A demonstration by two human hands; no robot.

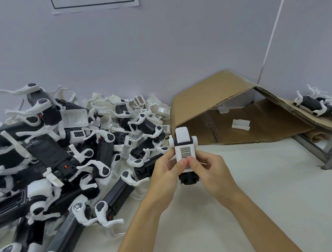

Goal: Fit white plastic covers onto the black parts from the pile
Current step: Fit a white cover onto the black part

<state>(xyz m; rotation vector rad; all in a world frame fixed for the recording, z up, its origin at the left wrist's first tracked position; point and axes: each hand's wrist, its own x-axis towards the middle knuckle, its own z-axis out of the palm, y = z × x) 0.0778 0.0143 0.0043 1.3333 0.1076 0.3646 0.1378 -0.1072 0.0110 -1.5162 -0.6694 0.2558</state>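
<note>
We are gripping black plastic part [189, 179] with left hand [166, 169] and right hand [210, 169], thumbs pressing white rectangular grilled plastic cover [185, 150] onto it.

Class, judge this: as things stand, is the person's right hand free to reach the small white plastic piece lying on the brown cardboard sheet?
Probably not yet: the right hand and left hand both grip the white plastic cover. The path to the white plastic piece looks open.

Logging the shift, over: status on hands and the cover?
Left hand and right hand both grip the black part. Both thumbs press the white cover onto it. Pile lies left, nothing in the way.
</note>
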